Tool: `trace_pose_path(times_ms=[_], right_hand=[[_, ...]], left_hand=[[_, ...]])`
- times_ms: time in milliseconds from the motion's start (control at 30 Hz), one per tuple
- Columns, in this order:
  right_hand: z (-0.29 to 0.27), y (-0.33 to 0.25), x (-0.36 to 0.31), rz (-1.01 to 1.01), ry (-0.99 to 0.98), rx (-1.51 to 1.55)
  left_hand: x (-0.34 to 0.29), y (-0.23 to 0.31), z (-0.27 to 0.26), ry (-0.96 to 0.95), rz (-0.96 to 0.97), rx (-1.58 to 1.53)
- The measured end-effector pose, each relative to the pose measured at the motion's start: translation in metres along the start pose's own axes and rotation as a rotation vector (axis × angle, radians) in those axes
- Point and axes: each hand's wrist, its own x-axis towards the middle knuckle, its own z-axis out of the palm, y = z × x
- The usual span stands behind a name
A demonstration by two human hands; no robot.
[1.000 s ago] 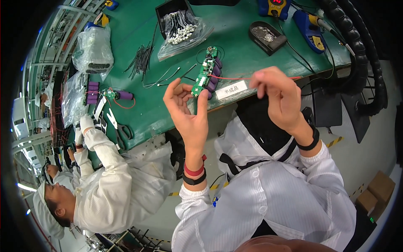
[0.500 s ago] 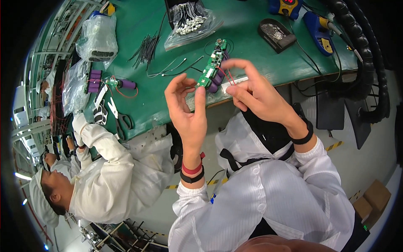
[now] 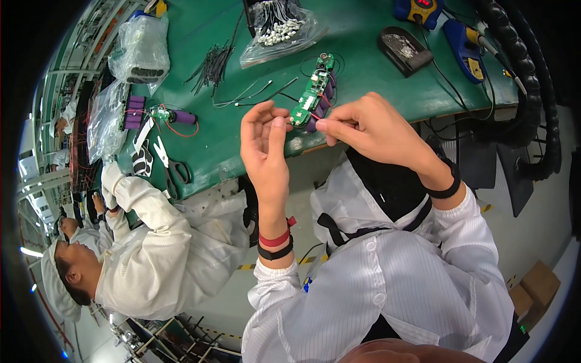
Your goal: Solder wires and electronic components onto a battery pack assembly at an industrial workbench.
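Note:
A narrow green circuit board [image 3: 311,94] lies at the table's near edge, slanting away from me, on a row of purple battery cells [image 3: 324,104]. My right hand [image 3: 369,129] is closed, thumb and forefinger pinching a thin red wire [image 3: 315,116] beside the board's near end. At the left of that same end is my left hand [image 3: 266,136], its fingers loosely bent and thumb raised. Its fingertips come up to the board's edge; whether they press on it cannot be made out. Nothing shows in the left palm.
Loose cables [image 3: 254,94], black cable ties [image 3: 212,68] and a bag of white-tipped leads [image 3: 281,36] lie beyond. A black tray [image 3: 404,51] and soldering stand [image 3: 463,51] are right. Scissors [image 3: 172,169], another battery assembly [image 3: 160,114] and a co-worker [image 3: 151,254] are left.
My right hand has moved left and down to the board's near end, its spread fingers now pinched on the red wire. My left thumb has come away from the board's end.

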Motion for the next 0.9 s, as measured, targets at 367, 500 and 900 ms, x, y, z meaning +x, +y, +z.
trace_pose_path(times_ms=[367, 500, 900], right_hand=[[0.001, -0.006, 0.018, 0.161, -0.154, 0.038], [0.000, -0.010, 0.022, 0.150, -0.166, 0.012], [0.002, -0.015, 0.008, 0.242, -0.095, 0.137]], left_hand=[[0.006, 0.000, -0.004, -0.021, -0.100, -0.106], [0.008, -0.001, -0.006, -0.034, -0.142, -0.120], [0.007, 0.000, -0.007, -0.027, -0.166, -0.166]])
